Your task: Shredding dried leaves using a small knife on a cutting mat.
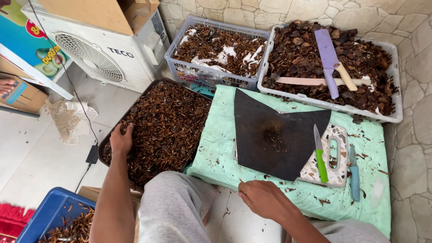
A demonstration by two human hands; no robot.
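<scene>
Left hand (121, 140) is resting palm-down on the heap of dark brown dried husk pieces in the big dark metal tray (109, 133), fingers curled loosely into the pile, not really clamped on anything. That tray sits just left of the mint green cloth (372, 197). Right hand (262, 199) is at the cloth's near edge, fingers bent inward; can't tell if it's pinching something. A green-handled knife (320, 156) lies on the speckled cutting board (338, 172), right of the black rubber mat (276, 138).

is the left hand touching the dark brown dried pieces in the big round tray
Touching. The head view shows the left hand resting palm-down on the dark brown dried pieces near the round tray's left edge, no gap visible.
</scene>
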